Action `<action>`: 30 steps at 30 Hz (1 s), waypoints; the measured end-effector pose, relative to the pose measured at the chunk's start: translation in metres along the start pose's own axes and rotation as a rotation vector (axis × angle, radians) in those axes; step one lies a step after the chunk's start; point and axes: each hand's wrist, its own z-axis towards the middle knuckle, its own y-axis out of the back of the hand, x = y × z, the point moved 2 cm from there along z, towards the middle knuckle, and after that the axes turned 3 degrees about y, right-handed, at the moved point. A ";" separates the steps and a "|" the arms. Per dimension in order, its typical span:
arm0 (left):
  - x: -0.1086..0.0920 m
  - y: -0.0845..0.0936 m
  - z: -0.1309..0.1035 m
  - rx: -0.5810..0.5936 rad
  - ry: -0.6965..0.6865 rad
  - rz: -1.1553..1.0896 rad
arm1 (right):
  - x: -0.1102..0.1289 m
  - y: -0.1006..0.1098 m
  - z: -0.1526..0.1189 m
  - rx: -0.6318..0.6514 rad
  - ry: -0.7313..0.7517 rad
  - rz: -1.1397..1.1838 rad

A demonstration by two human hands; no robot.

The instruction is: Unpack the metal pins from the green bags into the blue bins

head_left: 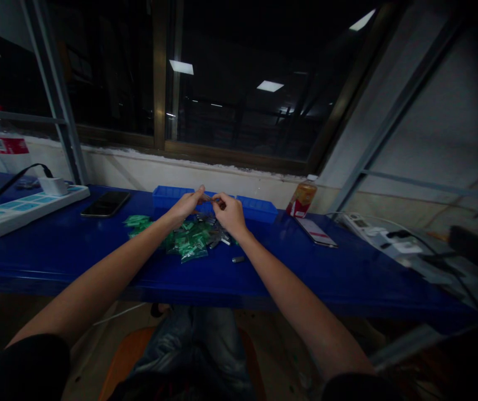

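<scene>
My left hand (189, 203) and my right hand (228, 210) meet above the blue table (289, 273), fingers closed in a pinch around something small that I cannot make out. Below them lies a heap of small clear-green plastic bags (189, 239). Small silvery metal pieces (221, 238) are mixed in along its right side, under my right hand. One metal piece (238, 259) lies apart, nearer the table's front edge. Just behind my hands stand low blue bins (258, 209), whose contents are hidden.
A dark phone (105, 204) and a white power strip (34, 210) lie on the left. To the right are an orange drink bottle (302, 197), a second phone (316, 231) and another power strip (383, 239) with cables.
</scene>
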 end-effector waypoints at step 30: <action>0.032 -0.004 0.008 0.062 -0.073 0.764 | -0.055 0.095 0.017 -0.699 -0.371 -0.251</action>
